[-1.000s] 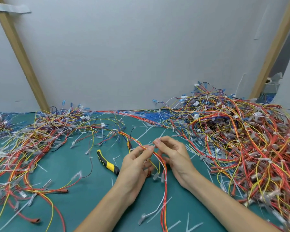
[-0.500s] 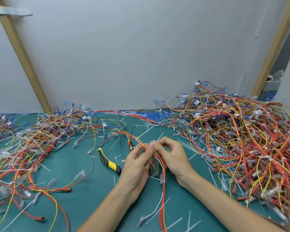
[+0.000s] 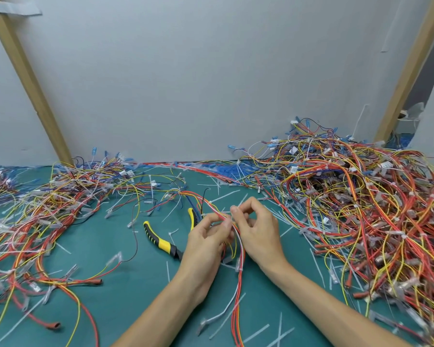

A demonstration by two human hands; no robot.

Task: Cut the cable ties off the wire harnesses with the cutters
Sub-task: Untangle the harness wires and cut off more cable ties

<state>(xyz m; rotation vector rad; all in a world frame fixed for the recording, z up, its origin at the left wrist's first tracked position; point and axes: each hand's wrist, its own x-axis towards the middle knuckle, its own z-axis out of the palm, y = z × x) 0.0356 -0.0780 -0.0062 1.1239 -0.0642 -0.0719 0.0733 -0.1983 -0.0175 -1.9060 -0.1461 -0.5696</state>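
**Harness of red, orange, yellow and white wires (image 3: pixel 239 296) pinched by both hands**

A grey wall panel (image 3: pixel 211 83) closes off the back of the scene, with slanting pale wooden posts (image 3: pixel 28 78) at its left and right edges. Below it lies the teal-green bench (image 3: pixel 125 296).

A deep heap of red, orange and yellow wire harnesses (image 3: pixel 361 209) covers the right side of the bench, piled against the wall and dotted with white connectors. A flatter spread of tangled harnesses (image 3: pixel 48 209) covers the left side and reaches the near edge.

The held harness runs between the two piles. It starts near the middle of the bench, passes up through the fingers and trails down towards the person.

The left hand (image 3: pixel 206 244) has curled fingers and grips the wires between thumb and forefinger. The right hand (image 3: pixel 258 231) is just beside it and pinches the same stretch of wire with thumb and fingertip. The fingertips of the two hands almost meet. Whether a tie sits exactly at the pinch cannot be made out.

The yellow-and-black-handled cutters (image 3: pixel 161 242) lie flat on the bench just left of the left hand, with nothing holding them. Their handles are spread apart, and the head is hidden behind that hand.

Loose white plastic cable ties (image 3: pixel 316 266) are scattered over the bare mat around both forearms.
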